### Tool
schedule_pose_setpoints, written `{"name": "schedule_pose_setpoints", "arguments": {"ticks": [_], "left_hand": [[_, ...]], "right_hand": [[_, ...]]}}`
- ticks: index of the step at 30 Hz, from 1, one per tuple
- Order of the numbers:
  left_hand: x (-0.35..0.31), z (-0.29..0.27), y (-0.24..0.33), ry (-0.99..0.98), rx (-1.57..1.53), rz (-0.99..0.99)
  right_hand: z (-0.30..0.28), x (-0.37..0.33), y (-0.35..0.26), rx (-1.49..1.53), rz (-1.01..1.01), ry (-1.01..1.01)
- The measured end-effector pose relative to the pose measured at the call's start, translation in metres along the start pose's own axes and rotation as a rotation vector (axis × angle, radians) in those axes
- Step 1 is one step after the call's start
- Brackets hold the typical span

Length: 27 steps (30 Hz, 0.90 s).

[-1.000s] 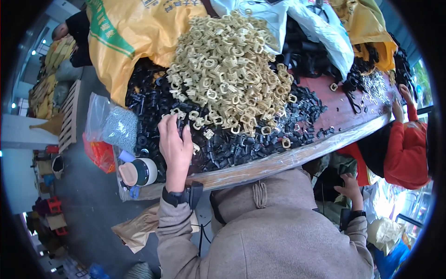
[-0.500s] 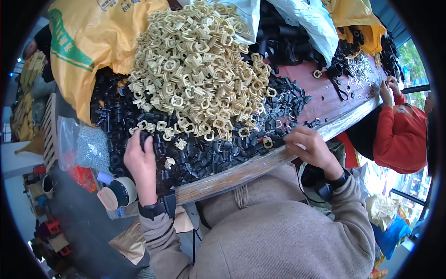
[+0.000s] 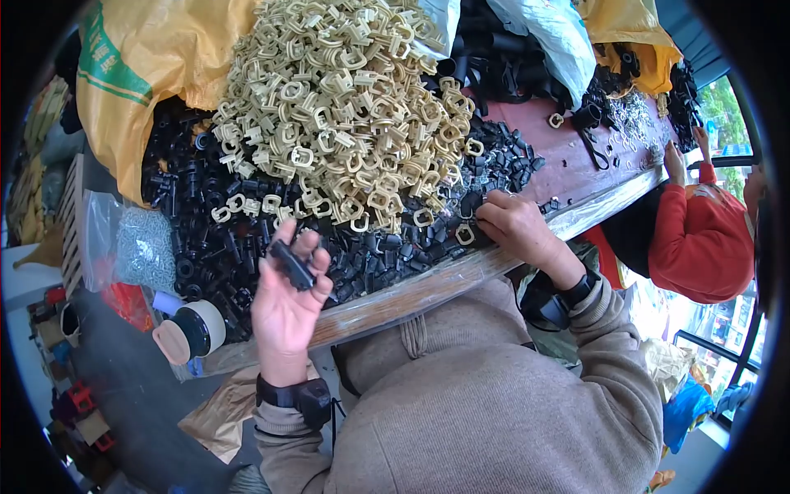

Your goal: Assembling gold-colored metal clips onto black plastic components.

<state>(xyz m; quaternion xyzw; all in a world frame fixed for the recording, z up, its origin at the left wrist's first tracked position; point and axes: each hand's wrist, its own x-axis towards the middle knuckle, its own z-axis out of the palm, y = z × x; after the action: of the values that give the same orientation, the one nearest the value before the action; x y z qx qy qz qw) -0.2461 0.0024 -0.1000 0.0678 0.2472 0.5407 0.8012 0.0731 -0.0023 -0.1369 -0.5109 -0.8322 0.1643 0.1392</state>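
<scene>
My left hand (image 3: 286, 317) is turned palm up over the near edge of the table, its fingers curled around a short black cylindrical plastic part (image 3: 293, 265). My right hand (image 3: 527, 235) reaches down into the small black plastic pieces (image 3: 395, 257), thumb and fingers pressed together. Whatever lies between those fingertips is hidden. One loose cream ring (image 3: 465, 235) lies just left of the right hand. Behind both hands rises a big heap of cream plastic rings (image 3: 329, 107). Black tubular fittings (image 3: 185, 222) are piled to the left.
A yellow sack (image 3: 164, 58) stands back left. Clear bags of small grey pieces (image 3: 144, 251) and a round jar (image 3: 203, 328) sit at the left edge. White sheeting (image 3: 547, 41) covers black tubes behind. A wooden rail (image 3: 411, 305) edges the table. A person in red (image 3: 699, 243) works at right.
My left hand has lifted from the black fittings, turned palm up and come nearer with a black part in it. My right hand has moved slightly left and farther into the small black pieces.
</scene>
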Motion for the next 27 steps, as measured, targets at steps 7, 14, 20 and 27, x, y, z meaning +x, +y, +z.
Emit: {"name": "schedule_pose_setpoints", "arguments": {"ticks": [7, 14, 20, 27], "left_hand": [[0.012, -0.011, -0.032, -0.072, 0.177, -0.275], [0.019, 0.002, -0.048, -0.175, 0.152, -0.454], [0.023, 0.006, -0.063, -0.159, 0.342, -0.451], [0.041, 0.021, -0.099, -0.230, 0.952, -0.077]], "right_hand": [[0.005, 0.005, 0.000, -0.089, -0.015, -0.008], [0.002, 0.005, -0.001, 0.106, 0.080, 0.028], [-0.002, 0.006, -0.002, 0.300, 0.148, 0.017], [0.000, 0.004, -0.013, 0.972, 0.266, -0.160]]}}
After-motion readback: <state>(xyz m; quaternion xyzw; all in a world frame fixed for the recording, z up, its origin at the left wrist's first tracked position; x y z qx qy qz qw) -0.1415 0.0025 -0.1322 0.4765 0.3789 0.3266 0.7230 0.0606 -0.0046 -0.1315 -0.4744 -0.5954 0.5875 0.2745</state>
